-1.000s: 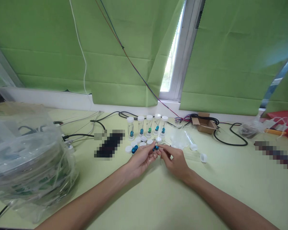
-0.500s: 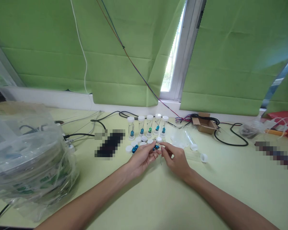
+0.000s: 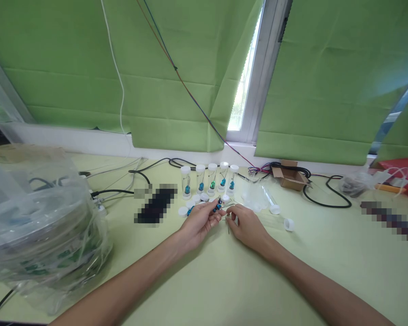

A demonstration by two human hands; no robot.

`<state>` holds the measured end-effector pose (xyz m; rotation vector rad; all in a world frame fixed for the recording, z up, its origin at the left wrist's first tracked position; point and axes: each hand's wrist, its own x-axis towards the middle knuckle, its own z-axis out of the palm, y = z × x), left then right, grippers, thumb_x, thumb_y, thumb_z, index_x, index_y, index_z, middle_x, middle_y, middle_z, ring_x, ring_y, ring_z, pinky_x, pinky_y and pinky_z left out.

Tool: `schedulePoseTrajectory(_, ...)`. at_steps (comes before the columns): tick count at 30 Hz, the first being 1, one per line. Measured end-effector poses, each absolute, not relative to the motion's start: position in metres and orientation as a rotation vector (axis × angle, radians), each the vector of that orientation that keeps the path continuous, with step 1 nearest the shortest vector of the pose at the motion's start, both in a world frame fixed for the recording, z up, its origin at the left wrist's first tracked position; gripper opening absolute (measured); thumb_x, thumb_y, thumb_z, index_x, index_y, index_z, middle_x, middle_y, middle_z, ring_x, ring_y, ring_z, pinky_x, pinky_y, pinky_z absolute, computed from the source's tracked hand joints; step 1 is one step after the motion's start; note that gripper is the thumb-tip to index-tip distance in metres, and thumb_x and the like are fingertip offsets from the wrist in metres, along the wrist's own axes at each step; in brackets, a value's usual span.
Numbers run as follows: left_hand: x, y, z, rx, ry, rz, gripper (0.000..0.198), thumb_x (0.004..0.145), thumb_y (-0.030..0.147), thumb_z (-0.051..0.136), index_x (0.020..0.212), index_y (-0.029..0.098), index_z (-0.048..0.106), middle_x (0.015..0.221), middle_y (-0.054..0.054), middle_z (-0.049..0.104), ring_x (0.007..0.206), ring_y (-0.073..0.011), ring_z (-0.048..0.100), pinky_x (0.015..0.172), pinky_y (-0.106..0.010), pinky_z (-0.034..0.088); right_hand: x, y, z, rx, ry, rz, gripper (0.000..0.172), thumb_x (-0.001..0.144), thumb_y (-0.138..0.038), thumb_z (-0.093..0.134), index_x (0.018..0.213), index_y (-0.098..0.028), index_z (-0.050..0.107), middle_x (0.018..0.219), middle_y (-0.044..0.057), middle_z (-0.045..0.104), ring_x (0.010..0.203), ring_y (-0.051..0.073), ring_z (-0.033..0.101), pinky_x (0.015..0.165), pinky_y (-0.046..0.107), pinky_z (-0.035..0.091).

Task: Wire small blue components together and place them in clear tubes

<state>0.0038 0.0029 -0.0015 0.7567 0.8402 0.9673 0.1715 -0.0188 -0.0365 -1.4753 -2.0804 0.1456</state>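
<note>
Between the thumb and fingers of my left hand [image 3: 201, 222] is a small shiny blue metallic part [image 3: 217, 207]. My right hand [image 3: 247, 225] is just to its right, thumb and forefinger pinched together. A thin wire-like piece [image 3: 229, 230] sticks out below those fingertips; its exact kind is too small to make out. More blue parts [image 3: 190, 211] lie partly hidden behind my left hand, among several white caps [image 3: 182, 211]. Beyond the hands stands a row of clear tubes with white caps [image 3: 212, 179], each with a blue or green part and a bent wire inside.
Clear tubes [image 3: 271, 201] lie on the table to the right, one with a white end [image 3: 289, 224]. A small cardboard box [image 3: 290, 176] and black cables [image 3: 340, 204] are at the back. Bagged spools [image 3: 47, 235] fill the left side.
My right hand has drawn slightly away from the blue part, so a small gap shows between the hands. The blue part has shifted a little left in my left hand.
</note>
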Motion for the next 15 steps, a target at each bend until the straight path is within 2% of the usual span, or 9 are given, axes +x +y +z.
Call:
schedulePoseTrajectory(5,0.0037,0.0036,-0.002,0.752,0.828,0.983,0.014,0.09,0.019,0.06,0.079,0.012,0.057,0.071,-0.01,0.068,0.048,-0.0053,0.055,0.046,-0.012,0.048,0.175,-0.0161,-0.0399,-1.616,-2.076,0.098,0.015,0.09,-0.02,0.053,0.101,-0.019,0.064,0.093,0.006,0.062,0.081,0.02,0.061,0.069,0.028,0.042)
schedulePoseTrajectory(15,0.0029,0.0017,0.0027,0.755,0.842,1.007,0.013,0.091,0.019,0.058,0.079,0.013,0.055,0.069,-0.008,0.066,0.048,-0.005,0.053,0.044,-0.012,0.046,0.1757,-0.0166,-0.0416,-1.627,-2.088,0.093,0.017,0.093,-0.018,0.05,0.106,-0.019,0.06,0.098,0.008,0.059,0.085,0.02,0.062,0.068,0.027,0.042)
